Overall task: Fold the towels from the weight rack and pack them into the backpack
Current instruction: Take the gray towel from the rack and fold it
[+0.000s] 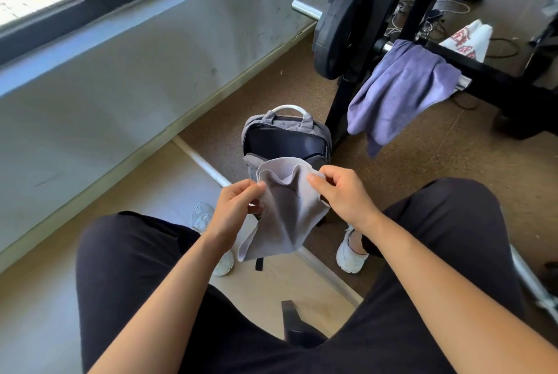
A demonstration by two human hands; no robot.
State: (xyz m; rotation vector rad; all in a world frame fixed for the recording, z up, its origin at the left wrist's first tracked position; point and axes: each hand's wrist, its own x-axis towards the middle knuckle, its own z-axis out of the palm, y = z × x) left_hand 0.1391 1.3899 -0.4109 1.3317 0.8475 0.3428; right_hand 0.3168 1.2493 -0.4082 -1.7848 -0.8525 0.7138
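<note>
A small pale grey towel [282, 213] hangs between my hands above my knees. My left hand [234, 207] pinches its upper left edge and my right hand [344, 195] pinches its upper right edge; the cloth sags in folds below. Just beyond it a grey backpack [285, 139] stands upright on the floor with its main compartment unzipped and dark inside. A larger purple towel [398, 89] is draped over a bar of the black weight rack [347, 107] to the right.
A black weight plate [341, 29] sits on a chrome bar at the rack. A grey wall with a window runs along the left. A white printed bag [468, 38] and cables lie behind the rack. My legs and white shoes [351, 252] flank the backpack.
</note>
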